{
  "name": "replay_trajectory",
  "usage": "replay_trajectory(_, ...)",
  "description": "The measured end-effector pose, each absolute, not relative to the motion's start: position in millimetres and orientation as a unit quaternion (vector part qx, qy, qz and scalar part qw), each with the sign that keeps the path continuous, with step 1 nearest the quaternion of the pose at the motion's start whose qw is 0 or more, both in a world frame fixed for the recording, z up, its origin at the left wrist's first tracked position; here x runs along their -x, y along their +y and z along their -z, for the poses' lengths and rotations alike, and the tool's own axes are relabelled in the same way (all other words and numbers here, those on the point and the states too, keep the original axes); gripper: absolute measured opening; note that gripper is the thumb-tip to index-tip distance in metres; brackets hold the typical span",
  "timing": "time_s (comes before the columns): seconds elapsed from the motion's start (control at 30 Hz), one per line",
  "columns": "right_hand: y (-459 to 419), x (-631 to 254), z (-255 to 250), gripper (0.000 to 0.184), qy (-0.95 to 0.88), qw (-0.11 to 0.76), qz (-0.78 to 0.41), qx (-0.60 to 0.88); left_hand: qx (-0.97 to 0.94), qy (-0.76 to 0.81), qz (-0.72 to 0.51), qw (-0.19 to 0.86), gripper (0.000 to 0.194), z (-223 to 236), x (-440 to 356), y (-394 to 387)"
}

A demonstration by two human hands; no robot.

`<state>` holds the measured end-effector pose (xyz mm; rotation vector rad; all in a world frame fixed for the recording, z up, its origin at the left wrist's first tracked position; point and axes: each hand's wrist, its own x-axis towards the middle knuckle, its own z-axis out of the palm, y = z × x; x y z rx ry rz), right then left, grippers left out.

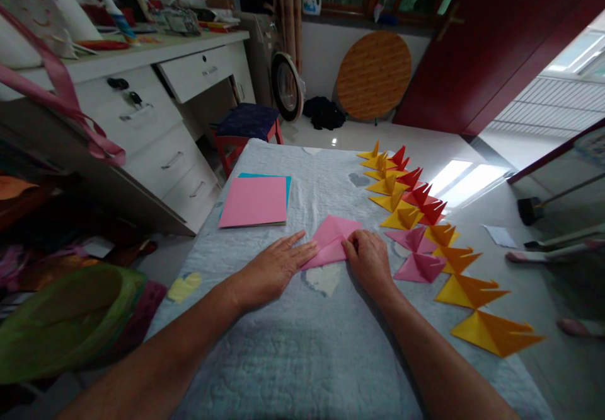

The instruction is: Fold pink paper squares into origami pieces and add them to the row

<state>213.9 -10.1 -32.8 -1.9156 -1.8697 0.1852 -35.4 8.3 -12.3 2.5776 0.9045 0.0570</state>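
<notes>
I see the open left hand (276, 265) touching the folded pink paper (332, 237)'s left corner; the curled right hand (370, 257) pinches its right edge. Folded birds (405, 216) stand right of it.

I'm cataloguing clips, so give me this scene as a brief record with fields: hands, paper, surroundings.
Left hand: spread, touching the folded pink sheet at its left edge
Right hand: curled, at that sheet's right edge
Paper stack: ahead of the left hand, pink on top, blue showing beneath
Folded pieces: yellow, orange, red and pink, along the right side
Surface: pale blue cloth with heart shapes
Background: washing machine, door open; round wooden panel
</notes>
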Motion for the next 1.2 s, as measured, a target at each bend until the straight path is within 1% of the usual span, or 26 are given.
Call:
replay_trajectory(0.1,-10.1,-213.5,32.0,0.017,-0.679,0.224,-0.065,0.696,-0.926,0.325,-0.022,0.19,0.067,18.4,35.7,3.9)
replay_trajectory(0.2,-9.7,-213.3,31.7,0.018,-0.678,0.218,-0.064,0.699,-0.93,0.326,-0.025,0.171,0.064,21.6,34.8,1.1)
replay_trajectory(0.43,-9.5,-213.9,32.5,0.018,-0.68,0.212,-0.067,0.699,-0.934,0.323,-0.103,0.113,0.032,14.8,18.0,-0.7)
replay_trajectory(0.53,-9.9,-213.5,32.3,0.018,-0.678,0.222,-0.07,0.697,-0.932,0.322,-0.135,0.099,0.024,18.7,11.2,-0.9)
replay_trajectory(0.63,-9.9,-212.8,31.4,0.017,-0.679,0.22,-0.064,0.698,-0.929,0.327,-0.144,0.101,0.028,28.0,9.4,-0.9)
replay_trajectory(0.8,-10.4,-211.7,30.5,0.017,-0.679,0.211,-0.054,0.701,-0.935,0.313,-0.108,0.129,0.048,35.4,11.3,0.7)
replay_trajectory(0.87,-10.9,-211.3,30.4,0.016,-0.678,0.213,-0.05,0.702,-0.937,0.309,-0.09,0.137,0.051,33.8,11.3,1.8)
replay_trajectory(1.1,-12.4,-210.6,23.9,0.009,-0.661,0.214,-0.024,0.719,-0.941,0.307,-0.078,0.122,0.05,30.0,10.4,2.4)
replay_trajectory(1.2,-18.3,-206.0,17.6,0.012,-0.681,0.235,-0.001,0.694,-0.943,0.303,-0.086,0.112,0.047,30.1,10.0,1.4)
